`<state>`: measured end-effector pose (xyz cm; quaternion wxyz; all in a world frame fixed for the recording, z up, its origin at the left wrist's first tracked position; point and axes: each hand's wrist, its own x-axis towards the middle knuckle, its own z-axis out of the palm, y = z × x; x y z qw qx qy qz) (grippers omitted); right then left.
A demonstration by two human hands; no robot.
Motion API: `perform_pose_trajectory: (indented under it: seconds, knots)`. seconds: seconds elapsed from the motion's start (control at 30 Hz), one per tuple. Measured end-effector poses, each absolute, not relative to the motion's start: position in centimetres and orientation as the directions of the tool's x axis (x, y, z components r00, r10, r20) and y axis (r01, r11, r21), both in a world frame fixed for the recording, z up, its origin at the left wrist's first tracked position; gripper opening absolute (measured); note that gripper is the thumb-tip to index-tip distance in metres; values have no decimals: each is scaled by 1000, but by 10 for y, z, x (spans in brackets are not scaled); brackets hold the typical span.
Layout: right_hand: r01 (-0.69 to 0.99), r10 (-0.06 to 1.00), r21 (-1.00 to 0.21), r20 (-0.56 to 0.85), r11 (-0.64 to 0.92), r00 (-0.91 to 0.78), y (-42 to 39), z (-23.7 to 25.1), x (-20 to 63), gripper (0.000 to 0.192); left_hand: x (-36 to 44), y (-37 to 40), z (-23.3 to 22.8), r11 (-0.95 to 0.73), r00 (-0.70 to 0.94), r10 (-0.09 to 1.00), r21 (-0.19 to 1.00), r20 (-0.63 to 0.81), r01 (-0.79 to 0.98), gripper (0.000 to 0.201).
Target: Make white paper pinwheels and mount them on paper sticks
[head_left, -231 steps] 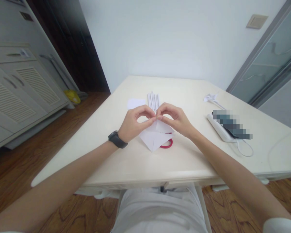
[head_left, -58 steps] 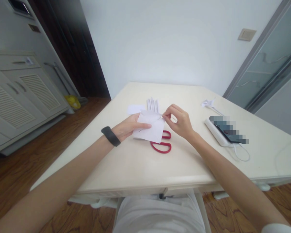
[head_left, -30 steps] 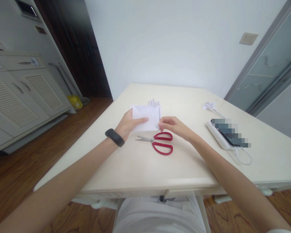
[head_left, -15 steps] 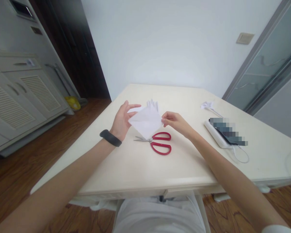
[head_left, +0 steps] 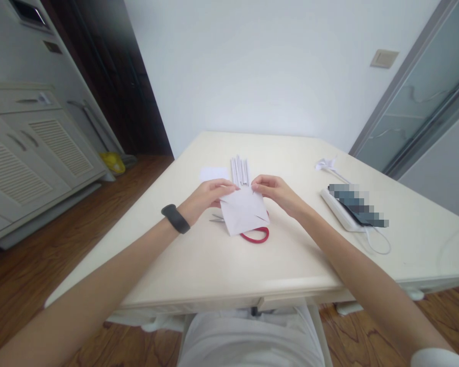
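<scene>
Between my hands is a square white sheet of paper (head_left: 243,211) with slits running in from its corners. My left hand (head_left: 210,194) pinches its upper left part, thumb on top. At the upper right corner my right hand (head_left: 273,188) grips the sheet between thumb and fingers. Below the paper, the red-handled scissors (head_left: 260,239) lie on the table, mostly covered, with the blade tips showing at the left. Just behind the hands lie several rolled white paper sticks (head_left: 239,169) side by side. More white paper (head_left: 213,174) lies left of them.
A white paper pinwheel (head_left: 326,164) on a stick lies at the right of the cream table (head_left: 199,265). Nearer stands a white device with a dark, blurred-out phone-like object (head_left: 354,204) on it and a white cable (head_left: 378,242). A wall rises behind the table.
The paper has turned from a diamond to a squarer pose and come lower, covering more of the scissors. My left hand, spread before, now pinches the paper's edge.
</scene>
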<state>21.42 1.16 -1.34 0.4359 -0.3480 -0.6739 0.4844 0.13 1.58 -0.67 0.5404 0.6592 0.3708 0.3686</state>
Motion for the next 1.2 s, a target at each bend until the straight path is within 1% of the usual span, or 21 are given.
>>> perform_pose_trajectory:
  seconds: [0.1,0.23,0.37,0.5,0.67,0.77,0.87,1.03,1.1,1.2]
  knots:
    - [57,897,-963,222,263,-383,12,-14,215,16,4,13,-8,-125,530,848,981,29,146,26]
    - [110,882,-964,172,243,-438,9,-17,212,18,5,15,-12,-126,525,851,977,16,173,30]
    - [199,849,-953,94,227,-520,3,-19,205,23,5,15,-13,-96,569,822,976,-33,195,30]
    - [225,840,-935,118,273,-529,-1,-19,200,24,6,15,-13,-98,576,817,972,-44,213,25]
    - [205,848,-934,153,291,-508,1,-18,199,17,5,14,-12,-84,579,813,971,-62,223,21]
    - [257,868,-917,157,305,-471,0,-18,200,16,4,14,-13,-87,572,817,966,-70,242,21]
    - [277,870,-899,187,339,-457,-1,-15,200,14,4,14,-13,-107,556,830,964,-48,243,22]
    - [215,840,-882,287,419,-461,-1,-13,199,15,4,14,-14,-119,528,849,965,-25,236,22]
    - [219,839,-877,295,428,-458,1,-13,199,15,4,15,-14,-138,517,856,958,-13,253,20]
    - [259,854,-876,264,407,-448,2,-15,200,15,5,16,-15,-183,514,858,943,14,279,18]
